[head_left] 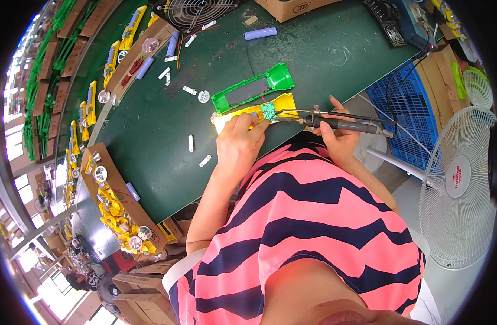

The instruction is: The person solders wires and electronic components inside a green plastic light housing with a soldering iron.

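My right hand (339,138) is closed around a grey-handled soldering iron (352,126), which has a thin metal solder-feed tube alongside it. The iron's tip reaches left to a small light-green circuit board (268,111). That board sits at a yellow plastic half-shell (285,101) lying near the table's front edge. With bent fingers, my left hand (239,142) grips the shell, its fingertips close to the board. Just beyond lies a green plastic half-shell (283,79), with a dark strip and thin wires inside. What lies beneath my left fingers is hidden.
Blue cylindrical cells (261,33) and small white pieces (191,143) are scattered over the green table (151,119). A cardboard box of yellow parts (115,208) stands at the left. A white fan (458,184) and a blue crate (405,116) are at the right.
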{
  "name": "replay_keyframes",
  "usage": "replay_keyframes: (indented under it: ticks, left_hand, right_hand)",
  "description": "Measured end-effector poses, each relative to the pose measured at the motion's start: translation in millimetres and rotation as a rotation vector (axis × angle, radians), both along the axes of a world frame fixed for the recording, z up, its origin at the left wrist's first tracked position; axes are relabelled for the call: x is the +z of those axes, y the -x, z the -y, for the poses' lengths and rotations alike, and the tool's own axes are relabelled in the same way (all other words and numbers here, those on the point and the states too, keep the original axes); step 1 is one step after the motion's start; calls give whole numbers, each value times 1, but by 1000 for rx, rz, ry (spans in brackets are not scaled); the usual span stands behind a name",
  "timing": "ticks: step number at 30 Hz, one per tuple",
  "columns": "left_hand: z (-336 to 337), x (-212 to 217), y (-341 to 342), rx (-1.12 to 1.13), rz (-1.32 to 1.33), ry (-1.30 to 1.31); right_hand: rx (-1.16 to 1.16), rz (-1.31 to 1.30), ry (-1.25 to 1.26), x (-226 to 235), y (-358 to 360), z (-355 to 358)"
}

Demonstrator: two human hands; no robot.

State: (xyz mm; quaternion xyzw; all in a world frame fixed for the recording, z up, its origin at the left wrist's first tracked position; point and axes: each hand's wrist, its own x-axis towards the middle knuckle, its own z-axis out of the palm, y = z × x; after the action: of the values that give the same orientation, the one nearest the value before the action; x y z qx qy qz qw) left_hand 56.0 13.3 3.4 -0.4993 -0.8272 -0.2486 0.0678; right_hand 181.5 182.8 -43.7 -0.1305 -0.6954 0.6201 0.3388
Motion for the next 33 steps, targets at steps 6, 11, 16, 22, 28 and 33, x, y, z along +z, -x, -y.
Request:
replay_keyframes:
  ticks: [6, 11, 16, 22, 28, 33]
  left_hand:
    - [1, 1, -1, 19, 4, 23]
    - [2, 3, -4, 26, -5, 36]
    - [0, 3, -1, 102, 79, -89]
    - [-1, -8, 68, 387, -39, 82]
    - [22, -12, 62, 425, 45, -78]
    - [54, -32, 14, 147, 331, -165]
  right_hand:
    - [19, 51, -21, 5, -3, -2]
    - [-113, 8, 314, 12, -2, -1]
    - [-139, -61, 296, 2, -6, -16]
    - [-248, -109, 260, 4, 1, -36]
    - [-410, -69, 110, 3, -3, -63]
    - [-453, -76, 111, 9, 2, -75]
